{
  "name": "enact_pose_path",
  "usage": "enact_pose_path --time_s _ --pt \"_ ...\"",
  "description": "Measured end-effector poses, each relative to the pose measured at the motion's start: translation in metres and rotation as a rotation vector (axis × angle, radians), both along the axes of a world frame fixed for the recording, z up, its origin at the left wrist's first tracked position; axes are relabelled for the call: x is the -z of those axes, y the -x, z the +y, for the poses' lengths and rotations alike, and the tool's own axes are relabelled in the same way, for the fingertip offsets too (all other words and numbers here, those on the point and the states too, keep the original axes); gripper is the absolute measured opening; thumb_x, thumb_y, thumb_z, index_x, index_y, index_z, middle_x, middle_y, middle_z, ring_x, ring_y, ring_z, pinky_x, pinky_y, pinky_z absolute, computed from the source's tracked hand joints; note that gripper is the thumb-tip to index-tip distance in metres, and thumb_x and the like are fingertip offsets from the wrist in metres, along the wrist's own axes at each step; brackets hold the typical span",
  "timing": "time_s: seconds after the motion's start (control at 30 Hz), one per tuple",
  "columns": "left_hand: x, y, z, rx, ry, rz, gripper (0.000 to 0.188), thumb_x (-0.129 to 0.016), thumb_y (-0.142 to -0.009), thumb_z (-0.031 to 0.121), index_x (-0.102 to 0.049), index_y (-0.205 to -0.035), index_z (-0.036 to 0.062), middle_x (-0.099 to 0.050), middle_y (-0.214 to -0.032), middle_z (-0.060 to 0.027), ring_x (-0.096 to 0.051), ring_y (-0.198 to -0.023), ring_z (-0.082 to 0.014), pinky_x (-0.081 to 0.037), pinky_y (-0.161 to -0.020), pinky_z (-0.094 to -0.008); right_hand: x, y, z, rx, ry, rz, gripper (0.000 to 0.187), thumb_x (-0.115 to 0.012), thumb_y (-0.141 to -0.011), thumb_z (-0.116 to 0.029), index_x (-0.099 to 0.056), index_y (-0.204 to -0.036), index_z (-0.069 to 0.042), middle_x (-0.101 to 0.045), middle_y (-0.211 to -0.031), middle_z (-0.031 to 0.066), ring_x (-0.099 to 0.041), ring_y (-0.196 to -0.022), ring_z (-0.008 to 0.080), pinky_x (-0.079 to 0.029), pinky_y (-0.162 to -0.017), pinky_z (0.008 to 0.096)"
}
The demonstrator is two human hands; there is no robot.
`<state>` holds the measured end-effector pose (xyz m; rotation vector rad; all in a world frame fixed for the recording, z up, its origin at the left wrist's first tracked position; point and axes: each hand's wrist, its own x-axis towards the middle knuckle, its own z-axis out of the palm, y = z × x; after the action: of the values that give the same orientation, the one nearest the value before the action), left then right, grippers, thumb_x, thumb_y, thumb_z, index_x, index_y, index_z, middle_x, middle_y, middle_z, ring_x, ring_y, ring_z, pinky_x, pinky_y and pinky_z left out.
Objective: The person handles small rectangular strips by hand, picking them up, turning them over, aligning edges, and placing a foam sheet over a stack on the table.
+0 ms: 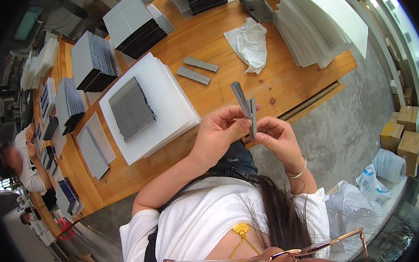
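Observation:
In front of my body, above the near edge of the table, both hands are raised close together with thin grey strips in them. My left hand [223,130] pinches a grey strip [239,96] that slants up and away. Beside it, my right hand [281,138] grips a second grey strip [252,110], held almost upright. The two strips meet or overlap at the fingers; whether each is a single layer or several I cannot tell. Two more grey strips [200,64] lie side by side on the wooden table [185,41] beyond my hands.
Left of my hands, a dark grey sheet stack [132,109] rests on white corrugated sheets [169,104]. Taller grey stacks [128,20] stand farther back. Crumpled white paper [248,42] and fanned white sheets [308,24] lie at far right. Another person [29,161] sits far left; cardboard boxes [408,143] stand right.

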<state>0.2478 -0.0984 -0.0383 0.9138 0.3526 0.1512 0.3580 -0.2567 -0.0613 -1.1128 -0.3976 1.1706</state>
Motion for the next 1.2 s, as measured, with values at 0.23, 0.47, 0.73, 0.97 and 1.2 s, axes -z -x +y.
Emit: enact_pose_path --time_s 0.23,0.47,0.73,0.97,1.2 --pt "0.0 -0.002 -0.002 -0.034 -0.036 -0.007 0.021 -0.063 -0.089 0.015 -0.063 -0.105 0.0012 -0.063 -0.114 -0.0093 -0.06 -0.095 -0.0115 -0.048 -0.087 -0.0269 0.0 0.003 0.002 0.026 0.008 -0.015 0.023 -0.065 -0.087 -0.009 -0.059 -0.106 0.002 -0.064 -0.095 0.0049 -0.061 -0.082 0.0101 -0.051 -0.073 0.0237" --pt "0.004 -0.01 -0.008 -0.157 -0.052 -0.002 0.023 -0.062 -0.09 0.014 -0.061 -0.108 -0.0001 -0.063 -0.112 -0.0101 -0.061 -0.101 -0.0169 -0.051 -0.087 -0.027 0.0 0.01 0.006 0.179 -0.052 -0.135 0.025 -0.065 -0.086 -0.003 -0.056 -0.109 0.002 -0.063 -0.096 0.0047 -0.061 -0.083 0.01 -0.05 -0.073 0.0224" --pt "0.005 -0.016 -0.013 -0.251 0.051 -0.047 0.024 -0.062 -0.09 0.014 -0.059 -0.108 -0.0018 -0.062 -0.111 -0.0108 -0.06 -0.104 -0.0185 -0.052 -0.09 -0.0299 -0.006 0.018 0.016 0.439 0.058 -0.761 0.02 -0.071 -0.078 0.001 -0.062 -0.096 0.003 -0.064 -0.089 0.0075 -0.063 -0.076 0.0122 -0.049 -0.069 0.0225" --pt "0.005 -0.018 -0.016 -0.301 0.064 -0.072 0.025 -0.064 -0.089 0.016 -0.059 -0.106 -0.0017 -0.062 -0.111 -0.0103 -0.06 -0.102 -0.0177 -0.051 -0.091 -0.0312 -0.004 0.019 0.022 0.571 0.082 -0.913 0.014 -0.072 -0.076 0.0 -0.065 -0.088 0.001 -0.064 -0.085 0.0093 -0.062 -0.071 0.0136 -0.048 -0.064 0.0232" --pt "0.008 -0.017 -0.014 -0.281 0.081 -0.096 0.022 -0.06 -0.09 0.011 -0.059 -0.109 -0.0011 -0.06 -0.114 -0.0111 -0.059 -0.107 -0.0203 -0.051 -0.093 -0.0297 -0.002 0.014 0.024 0.578 0.029 -0.782 0.011 -0.072 -0.077 -0.001 -0.064 -0.084 0.001 -0.063 -0.081 0.0062 -0.057 -0.068 0.0107 -0.046 -0.063 0.0218"
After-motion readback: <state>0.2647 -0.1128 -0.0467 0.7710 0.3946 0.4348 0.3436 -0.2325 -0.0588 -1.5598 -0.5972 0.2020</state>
